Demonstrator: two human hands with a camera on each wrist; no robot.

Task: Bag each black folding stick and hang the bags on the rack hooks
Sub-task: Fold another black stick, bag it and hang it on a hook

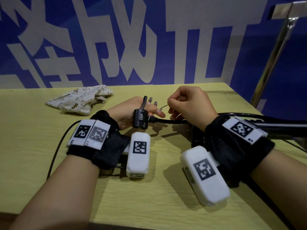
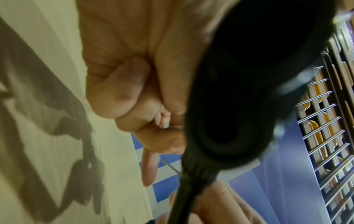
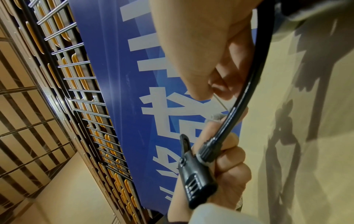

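My left hand (image 1: 131, 110) grips the clamp head (image 1: 140, 119) of the black folding stick, lever pointing up. Its black hose (image 1: 174, 121) runs right under my right wrist to the stick's body (image 1: 282, 125). Small pale caps (image 1: 152, 101) stand up from the left hand's fingers. My right hand (image 1: 172, 103) pinches a thin metal pin (image 1: 163, 107) whose pale tip points at those fingers. In the right wrist view the clamp head (image 3: 193, 174), hose (image 3: 247, 84) and pin (image 3: 220, 103) show clearly. A printed cloth bag (image 1: 79, 100) lies crumpled at the table's back left.
The yellow-green table (image 1: 149, 188) ends at a blue banner wall. A metal rack post (image 1: 274, 52) rises at the right, and the rack's wire hooks (image 3: 76, 91) show in the right wrist view. A black cable (image 1: 56, 150) trails off my left wrist.
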